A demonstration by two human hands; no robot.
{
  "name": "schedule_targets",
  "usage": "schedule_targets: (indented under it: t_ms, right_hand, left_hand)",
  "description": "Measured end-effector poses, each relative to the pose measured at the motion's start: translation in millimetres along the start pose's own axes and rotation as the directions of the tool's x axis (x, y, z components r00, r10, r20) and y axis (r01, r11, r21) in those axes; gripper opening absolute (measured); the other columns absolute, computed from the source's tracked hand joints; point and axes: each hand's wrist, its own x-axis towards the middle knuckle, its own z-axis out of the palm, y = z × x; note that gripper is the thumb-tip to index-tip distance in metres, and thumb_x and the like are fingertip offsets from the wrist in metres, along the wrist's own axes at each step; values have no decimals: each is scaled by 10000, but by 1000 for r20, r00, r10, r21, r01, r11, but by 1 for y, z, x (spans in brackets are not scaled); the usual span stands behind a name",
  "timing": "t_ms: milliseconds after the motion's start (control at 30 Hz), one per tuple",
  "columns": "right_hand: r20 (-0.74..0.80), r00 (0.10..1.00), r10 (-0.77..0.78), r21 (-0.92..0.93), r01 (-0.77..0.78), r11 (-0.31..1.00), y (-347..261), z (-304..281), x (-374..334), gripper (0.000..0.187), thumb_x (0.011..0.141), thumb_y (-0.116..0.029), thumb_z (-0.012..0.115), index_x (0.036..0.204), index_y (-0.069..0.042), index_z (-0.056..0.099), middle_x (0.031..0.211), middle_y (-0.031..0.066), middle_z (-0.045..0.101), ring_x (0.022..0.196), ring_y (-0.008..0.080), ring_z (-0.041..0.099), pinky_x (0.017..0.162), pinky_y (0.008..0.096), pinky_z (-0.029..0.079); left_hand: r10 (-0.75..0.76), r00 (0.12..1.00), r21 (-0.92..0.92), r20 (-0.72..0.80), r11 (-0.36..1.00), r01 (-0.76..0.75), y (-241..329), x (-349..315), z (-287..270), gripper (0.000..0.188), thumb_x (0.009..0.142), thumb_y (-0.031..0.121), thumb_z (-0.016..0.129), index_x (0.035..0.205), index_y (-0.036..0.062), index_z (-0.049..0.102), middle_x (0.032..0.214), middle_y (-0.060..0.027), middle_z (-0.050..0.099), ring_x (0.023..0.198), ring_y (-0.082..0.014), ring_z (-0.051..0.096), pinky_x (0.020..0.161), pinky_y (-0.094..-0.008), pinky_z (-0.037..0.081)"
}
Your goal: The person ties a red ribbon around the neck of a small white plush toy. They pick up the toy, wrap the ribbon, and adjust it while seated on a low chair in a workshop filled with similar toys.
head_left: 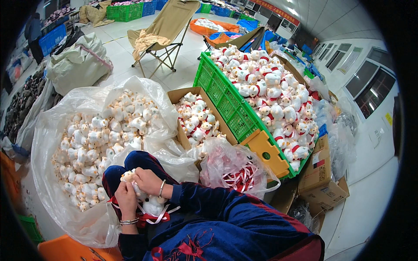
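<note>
Above my lap, both hands close on a small white plush toy (128, 175) with pale orange details. My left hand (126, 201) grips it from the left and below. My right hand (149, 181) pinches it from the right, near its top. Their fingers partly cover the toy. A second white plush piece (153, 206) lies on my lap just under my right hand. Red and white ribbons (162, 216) lie around it on my dark blue trousers.
A large clear plastic bag (45, 174) full of white plush toys stands left. Ahead are a cardboard box (220, 117) and a green crate (226, 104) heaped with plush toys wearing red ribbons. A plastic bag of ribbons (213, 167) sits right of my knees. A folding chair (174, 21) stands beyond.
</note>
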Motion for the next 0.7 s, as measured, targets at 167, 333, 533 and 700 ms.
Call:
schedule_targets:
  t_ms: [167,333,533,700]
  right_hand:
    - [95,977,192,202,-207,957,-6,-3,-2,237,1008,-197,512,861,-11,521,630,93,600,485,162,594,475,322,479]
    - [97,988,117,179,-132,975,-8,-9,0,236,997,-192,525,865,2,549,661,115,613,516,178,600,502,338,477]
    - [48,998,35,116,-40,992,-3,-5,2,264,970,-214,559,857,23,584,730,184,627,631,279,612,601,395,478]
    - [45,999,23,102,-27,994,-2,-4,1,260,967,-216,563,856,19,571,756,207,618,656,319,605,621,408,474]
  left_hand:
    - [-42,999,-15,29,999,43,-7,0,-1,290,969,169,546,805,-69,572,660,-139,604,608,-135,515,574,-361,443]
    - [-47,997,16,56,999,46,-10,5,-3,288,958,177,570,802,-65,584,669,-136,616,606,-146,540,573,-356,453]
    - [-18,999,78,47,997,14,20,4,-7,292,920,191,663,770,-51,595,643,-114,621,569,-143,549,545,-337,452]
    - [18,999,86,29,996,-21,8,4,-5,298,910,189,685,755,-48,592,629,-91,614,559,-132,543,530,-326,442]
